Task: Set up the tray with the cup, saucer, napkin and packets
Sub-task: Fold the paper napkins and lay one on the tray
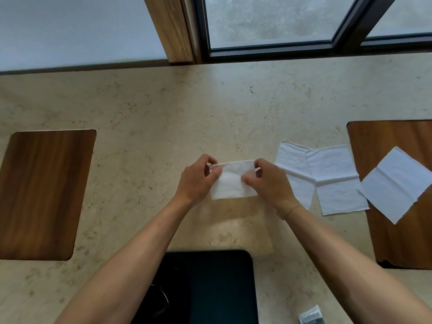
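Pinching a white napkin (232, 181) between them, both hands work over the middle of the beige stone desk (163, 108). The left hand (197, 178) has its fingers curled over the napkin's upper left corner with the thumb pressed on the front face. The right hand (268, 181) grips the upper right corner the same way, thumb on the face and fingers curled behind the top edge. The napkin's top edge looks folded over; whether its lower edge touches the desk cannot be told.

Toward the desk's right edge, two more unfolded napkins (332, 178) lie flat, overlapping each other, the left one partly hidden behind the right hand and wrist. Just beside them, another folded napkin (397, 183) lies tilted on a dark wooden board (397, 242) at the right edge, one corner hanging over the board's left side. A second wooden board (42, 192) lies near the left edge, well apart from the hands.

At the near edge, between the forearms, sits a black tray (217, 286). A small printed packet (311, 315) lies at the near edge, just right of the tray.
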